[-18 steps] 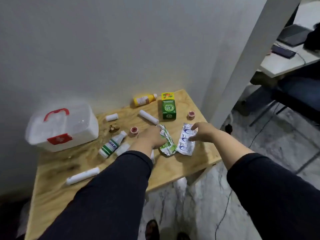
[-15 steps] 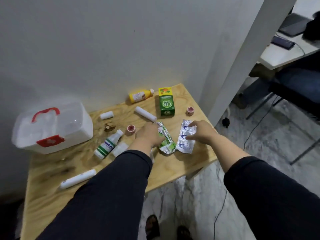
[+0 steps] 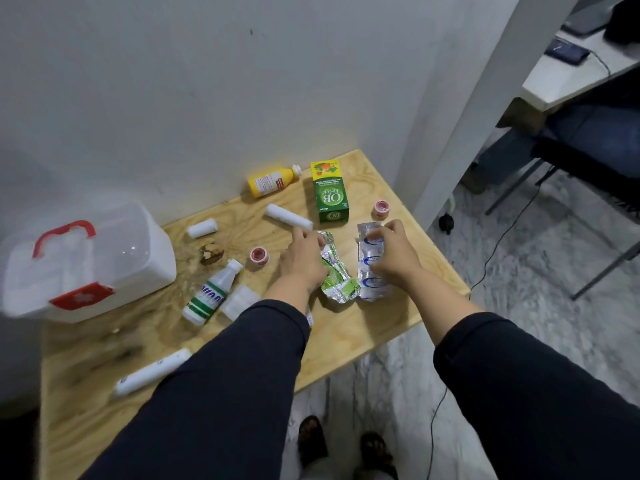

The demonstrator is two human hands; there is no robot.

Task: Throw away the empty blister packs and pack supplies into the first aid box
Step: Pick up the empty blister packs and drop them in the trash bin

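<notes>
Two crumpled empty blister packs lie near the right end of the wooden table (image 3: 346,327). My left hand (image 3: 301,263) has its fingertips closed on the upper end of the green blister pack (image 3: 337,280). My right hand (image 3: 391,254) curls over the silver and blue blister pack (image 3: 372,284), covering its middle. Both packs still rest on the wood. The white first aid box (image 3: 86,261), with a red handle and red latch, stands closed at the table's left.
Scattered supplies: yellow bottle (image 3: 273,181), green carton (image 3: 330,197), two white rolls (image 3: 289,217) (image 3: 202,227), two small red jars (image 3: 259,256) (image 3: 381,208), white-green bottle (image 3: 211,294), clear packet (image 3: 240,301), white tube (image 3: 152,372). A wall stands behind; a pillar and a chair stand at the right.
Both hands have slid further onto the blister packs and their fingers have curled on them. My head has tilted a little, shifting the view.
</notes>
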